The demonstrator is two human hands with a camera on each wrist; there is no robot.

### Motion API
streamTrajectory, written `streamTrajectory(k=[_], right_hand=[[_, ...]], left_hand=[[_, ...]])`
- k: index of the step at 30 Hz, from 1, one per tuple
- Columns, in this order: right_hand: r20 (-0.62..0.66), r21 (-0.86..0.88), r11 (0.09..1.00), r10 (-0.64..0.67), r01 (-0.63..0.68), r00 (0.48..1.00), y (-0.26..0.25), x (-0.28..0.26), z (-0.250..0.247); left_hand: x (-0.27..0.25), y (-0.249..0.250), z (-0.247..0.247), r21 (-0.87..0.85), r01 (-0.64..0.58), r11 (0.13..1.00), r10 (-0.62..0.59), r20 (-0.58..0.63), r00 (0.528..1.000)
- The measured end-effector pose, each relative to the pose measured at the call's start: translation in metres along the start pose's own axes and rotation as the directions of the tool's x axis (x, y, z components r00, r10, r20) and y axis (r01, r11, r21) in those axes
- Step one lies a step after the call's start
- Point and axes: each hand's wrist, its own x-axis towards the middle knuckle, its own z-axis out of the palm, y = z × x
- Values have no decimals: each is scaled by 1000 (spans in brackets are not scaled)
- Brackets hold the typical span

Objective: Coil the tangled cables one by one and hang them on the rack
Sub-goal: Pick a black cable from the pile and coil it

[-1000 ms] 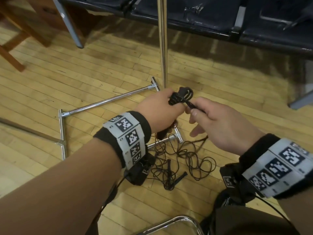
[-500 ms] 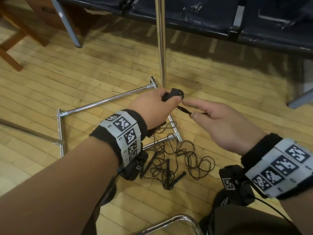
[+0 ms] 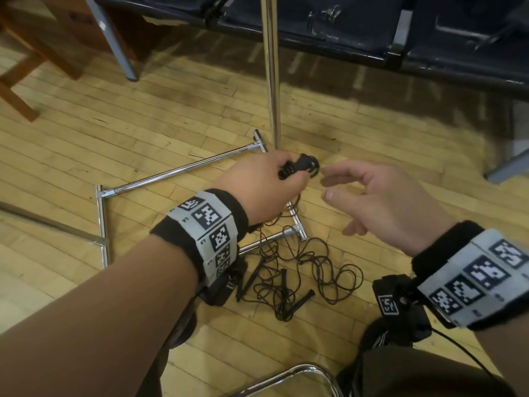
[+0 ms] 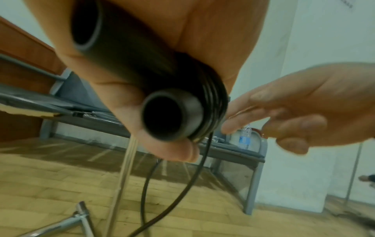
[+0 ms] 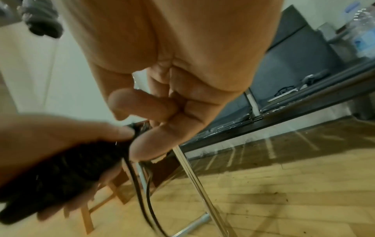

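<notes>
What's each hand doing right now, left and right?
Left hand: grips the black handles with cable wound round them.
Right hand: open, fingers loosely curled, holding nothing.

No words, brand names or numbers can be read anywhere — the only signs are black-and-white square code markers on the grey bands (image 3: pixel 210 232) around both wrists, plus one such marker on the black camera unit (image 3: pixel 388 305) under the right wrist. Tiny characters sit beside the markers on the left band, too small to make out. The bottle's blue label (image 4: pixel 244 140) on the bench is blurred — nothing legible
</notes>
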Motion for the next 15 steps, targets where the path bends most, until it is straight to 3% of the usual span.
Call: streamTrajectory(k=[3,7,10,15], right_hand=[[7,-51,999,-14,15,1000,-1,1,4],[58,-73,997,-28,33,998,2,4,3],[95,-130,991,27,-14,995,3,5,9],[114,-63,998,-13,21,993,2,7,12]], left_hand=[[-2,7,3,-12,-62,998,62,21,998],[-3,9,-2,-195,-51,979,58,29,998],[-5,12,-3,-191,-86,978,88,3,996],[-9,15,-4,-201,-124,972,121,-29,992]])
